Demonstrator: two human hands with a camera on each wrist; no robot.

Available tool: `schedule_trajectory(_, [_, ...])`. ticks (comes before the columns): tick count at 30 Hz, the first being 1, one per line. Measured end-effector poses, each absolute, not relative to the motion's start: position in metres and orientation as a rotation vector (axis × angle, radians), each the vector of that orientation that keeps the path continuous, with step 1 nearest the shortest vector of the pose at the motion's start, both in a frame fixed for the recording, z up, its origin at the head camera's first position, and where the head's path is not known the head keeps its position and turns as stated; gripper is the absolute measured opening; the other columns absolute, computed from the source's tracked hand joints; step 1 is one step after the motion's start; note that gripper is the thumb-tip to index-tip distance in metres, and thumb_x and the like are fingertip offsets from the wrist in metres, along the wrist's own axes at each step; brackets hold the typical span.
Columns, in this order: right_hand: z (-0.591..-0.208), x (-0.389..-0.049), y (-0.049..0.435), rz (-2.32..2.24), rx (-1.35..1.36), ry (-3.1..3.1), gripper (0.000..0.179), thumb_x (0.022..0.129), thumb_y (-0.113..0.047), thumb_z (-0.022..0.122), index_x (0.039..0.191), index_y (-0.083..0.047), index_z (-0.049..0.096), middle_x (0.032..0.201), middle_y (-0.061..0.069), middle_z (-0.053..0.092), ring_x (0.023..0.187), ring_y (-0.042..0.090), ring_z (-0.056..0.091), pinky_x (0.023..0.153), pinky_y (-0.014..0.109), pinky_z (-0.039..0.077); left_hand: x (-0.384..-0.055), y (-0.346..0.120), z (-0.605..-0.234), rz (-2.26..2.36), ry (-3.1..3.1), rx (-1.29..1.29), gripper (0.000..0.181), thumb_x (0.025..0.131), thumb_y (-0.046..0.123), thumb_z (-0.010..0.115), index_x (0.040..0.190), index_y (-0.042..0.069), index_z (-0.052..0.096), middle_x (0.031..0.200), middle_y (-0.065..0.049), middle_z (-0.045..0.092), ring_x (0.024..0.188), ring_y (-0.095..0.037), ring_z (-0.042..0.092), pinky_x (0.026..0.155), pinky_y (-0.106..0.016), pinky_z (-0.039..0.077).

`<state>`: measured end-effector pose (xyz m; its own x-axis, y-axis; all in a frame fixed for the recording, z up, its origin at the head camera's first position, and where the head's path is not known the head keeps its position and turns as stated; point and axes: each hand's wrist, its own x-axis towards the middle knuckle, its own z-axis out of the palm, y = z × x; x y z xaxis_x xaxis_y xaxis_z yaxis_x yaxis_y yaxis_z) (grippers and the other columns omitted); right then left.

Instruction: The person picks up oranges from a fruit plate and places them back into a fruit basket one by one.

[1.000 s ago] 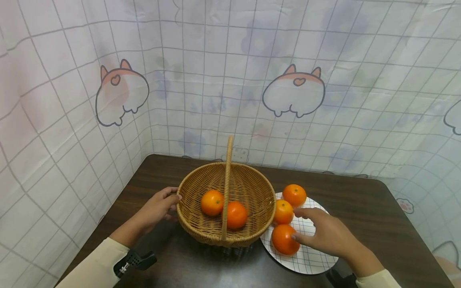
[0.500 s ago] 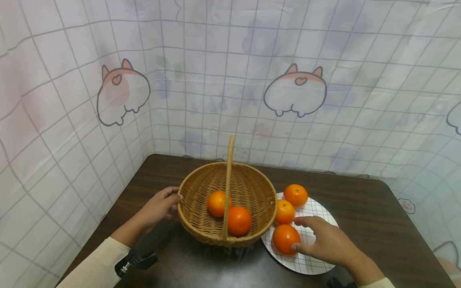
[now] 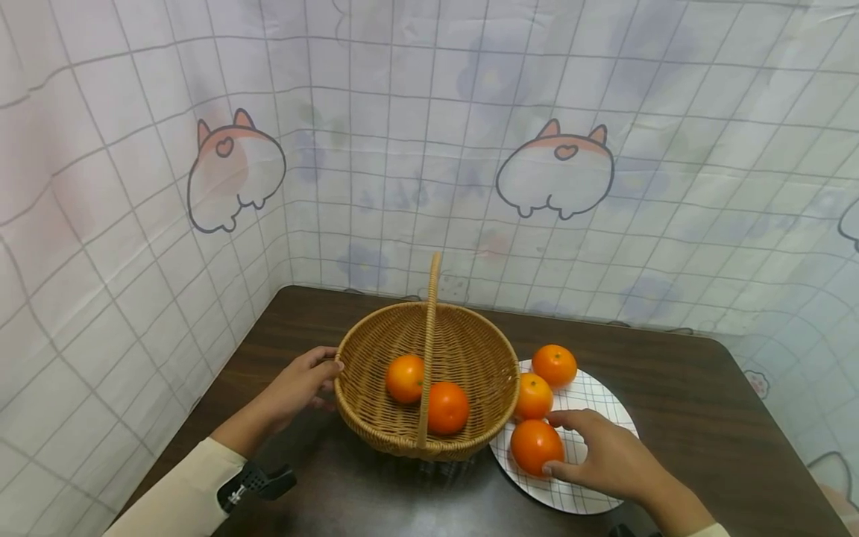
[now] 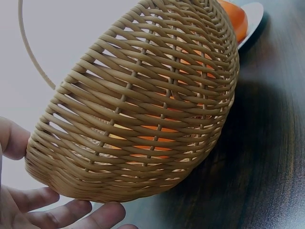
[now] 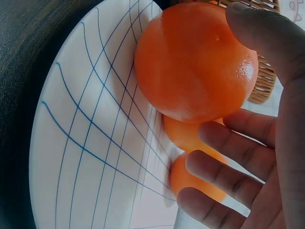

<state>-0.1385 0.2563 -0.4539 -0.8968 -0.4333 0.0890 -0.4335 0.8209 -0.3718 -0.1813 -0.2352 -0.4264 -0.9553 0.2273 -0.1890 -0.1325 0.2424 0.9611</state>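
Observation:
My left hand [image 3: 302, 384] holds the wicker basket [image 3: 376, 440] by its left side, thumb at the rim and fingers along the outside, as the left wrist view shows. Two oranges, a left one [image 3: 404, 379] and a right one [image 3: 448, 409], lie in the basket, partly behind its upright handle [image 3: 430, 335]. On the right, my right hand [image 3: 607, 455] is spread around the nearest orange [image 3: 537, 447] on the plate [image 3: 607, 399]. In the right wrist view its thumb overlaps that orange [image 5: 190, 62], while the loosely extended fingers [image 5: 226, 181] lie beside it.
Two more oranges, a middle one [image 3: 534, 397] and a rear one [image 3: 555, 365], sit on the white grid-patterned plate, close by the basket's right side. The dark wooden table [image 3: 684, 395] backs onto a curtain [image 3: 429, 149] with a grid and cartoon animals.
My right hand has lowered slightly around the nearest orange on the plate. The two oranges in the basket have rolled a little. My left hand stays at the basket's rim.

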Motion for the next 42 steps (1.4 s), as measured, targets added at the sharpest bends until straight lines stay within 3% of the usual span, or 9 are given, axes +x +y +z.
schedule_trajectory(21, [-0.4606, -0.1364, 0.2515, 0.617, 0.67, -3.021, 0.074, 0.075, -0.069, 0.079, 0.13, -0.021, 0.068, 0.126, -0.002, 0.068, 0.114, 0.024, 0.064, 0.088, 0.051, 0.056, -0.1847, -0.2356, -0.4296, 1.773, 2.233, 0.062, 0.052, 0.109, 0.028, 0.048, 0.151, 0.0, 0.038, 0.138, -0.026, 0.052, 0.112, -0.035, 0.065, 0.082, -0.051, 0.06])
schedule_trajectory(30, [-0.4597, -0.1375, 0.2505, 0.622, 0.694, -3.014, 0.08, 0.073, -0.073, 0.079, 0.131, -0.019, 0.066, 0.122, 0.0, 0.068, 0.104, 0.023, 0.066, 0.08, 0.047, 0.057, -0.1855, -0.2336, -0.4286, 1.781, 2.237, 0.062, 0.052, 0.109, 0.028, 0.048, 0.151, 0.0, 0.038, 0.137, -0.025, 0.052, 0.109, -0.034, 0.065, 0.082, -0.053, 0.059])
schedule_trajectory(42, [-0.461, -0.1367, 0.2481, 0.643, 0.672, -3.054, 0.08, 0.067, -0.073, 0.082, 0.126, -0.021, 0.065, 0.107, -0.007, 0.066, 0.094, 0.016, 0.062, 0.074, 0.041, 0.054, -0.1851, -0.2328, -0.4292, 1.782, 2.24, 0.07, 0.052, 0.108, 0.027, 0.049, 0.152, 0.0, 0.039, 0.135, -0.026, 0.053, 0.107, -0.033, 0.066, 0.083, -0.053, 0.059])
